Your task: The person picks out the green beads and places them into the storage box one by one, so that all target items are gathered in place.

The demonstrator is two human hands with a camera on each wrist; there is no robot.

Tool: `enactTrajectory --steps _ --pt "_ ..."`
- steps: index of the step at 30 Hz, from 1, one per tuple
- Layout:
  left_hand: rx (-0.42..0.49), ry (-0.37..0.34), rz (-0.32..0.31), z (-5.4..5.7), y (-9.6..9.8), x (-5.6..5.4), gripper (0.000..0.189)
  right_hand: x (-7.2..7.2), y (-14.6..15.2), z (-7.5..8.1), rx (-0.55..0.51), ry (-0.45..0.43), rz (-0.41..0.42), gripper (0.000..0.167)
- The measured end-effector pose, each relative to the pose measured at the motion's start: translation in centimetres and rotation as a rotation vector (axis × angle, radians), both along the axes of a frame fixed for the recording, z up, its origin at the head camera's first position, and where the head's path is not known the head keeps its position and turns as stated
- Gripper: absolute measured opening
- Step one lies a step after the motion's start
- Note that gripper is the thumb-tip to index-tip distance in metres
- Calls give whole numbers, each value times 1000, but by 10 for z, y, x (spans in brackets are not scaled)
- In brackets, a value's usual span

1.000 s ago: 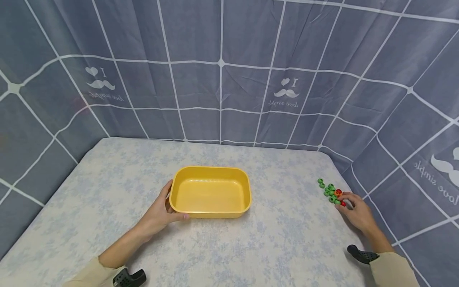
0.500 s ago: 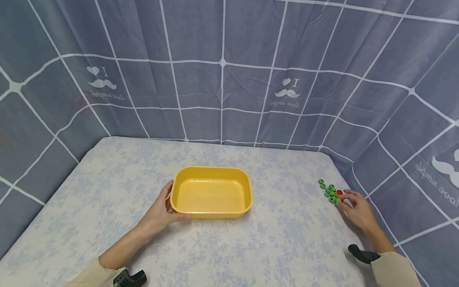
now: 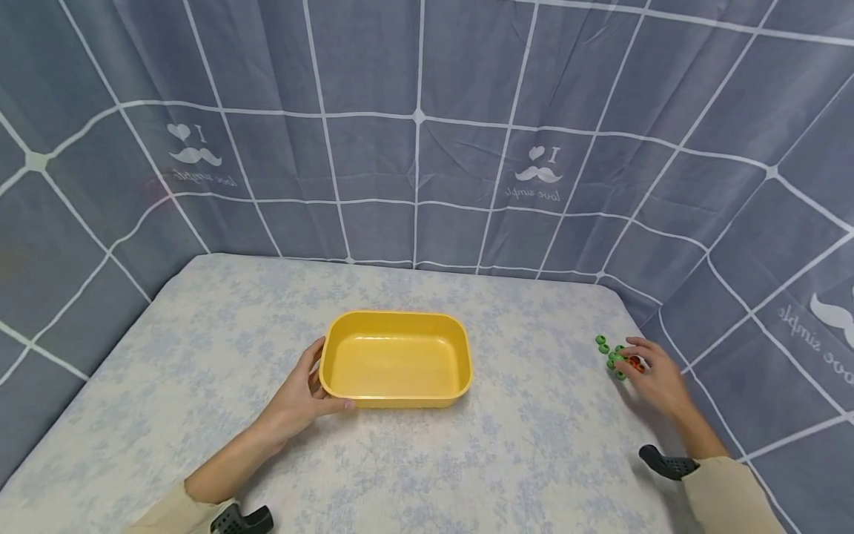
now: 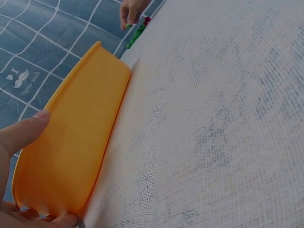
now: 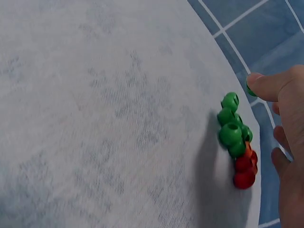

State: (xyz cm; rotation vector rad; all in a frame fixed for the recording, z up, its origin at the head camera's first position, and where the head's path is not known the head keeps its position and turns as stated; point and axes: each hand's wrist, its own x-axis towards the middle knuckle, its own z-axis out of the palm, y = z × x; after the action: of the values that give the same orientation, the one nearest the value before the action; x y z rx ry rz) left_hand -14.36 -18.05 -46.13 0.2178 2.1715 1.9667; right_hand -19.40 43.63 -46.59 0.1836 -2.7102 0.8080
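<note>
A yellow rectangular plastic bin (image 3: 395, 402) sits on the table with nothing inside. My left hand (image 3: 293, 404) grips its left end, thumb on the near side and fingers round the end wall, as the left wrist view shows. At the far right, my right hand (image 3: 657, 374) is raised just over a cluster of small round beads. Its thumb and fingers pinch one green bead (image 5: 251, 89). Below lie several other green beads (image 5: 231, 134) and a few red ones (image 5: 244, 178), partly hidden by the hand in the head view.
A pale blue-flowered cloth (image 3: 520, 445) covers the table. Grey-blue curtains (image 3: 467, 163) with white lines hang along the back and both sides. The beads lie close to the table's right edge, beside the curtain.
My right hand has lifted off the beads and moved slightly left, carrying a green bead. The left hand and the bin stay put; the head view has shifted slightly.
</note>
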Motion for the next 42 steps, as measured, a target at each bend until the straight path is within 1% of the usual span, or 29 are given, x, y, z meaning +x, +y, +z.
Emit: enactTrajectory --steps 5,8,11,17,20,24,29,33,37,42 --pt "-9 10 0 0 -1 0 120 -5 -12 7 25 18 20 20" --pt "-13 16 3 -1 -1 0 119 -10 -21 11 26 40 57 19" --pt "-14 12 5 -1 -1 0 120 -15 -30 15 2 47 93 17" --pt "-10 8 -2 -2 -2 -1 121 -29 -47 15 -43 8 133 15" --pt "-12 6 -1 -3 -3 -1 122 -36 -57 16 -37 7 162 16" --pt "-27 2 1 -5 -2 -1 123 -42 -71 18 -57 17 204 15" --pt "-42 1 1 -4 -2 -2 124 -50 -89 20 -82 12 253 14" --pt "-40 5 -6 -3 -2 -1 123 -56 -104 23 -89 2 287 13" --pt "-31 10 -8 -4 -2 -1 121 -60 -118 24 -96 -2 330 13" --pt "-24 15 -7 -5 -2 -1 120 -63 -136 24 -128 -25 349 15"
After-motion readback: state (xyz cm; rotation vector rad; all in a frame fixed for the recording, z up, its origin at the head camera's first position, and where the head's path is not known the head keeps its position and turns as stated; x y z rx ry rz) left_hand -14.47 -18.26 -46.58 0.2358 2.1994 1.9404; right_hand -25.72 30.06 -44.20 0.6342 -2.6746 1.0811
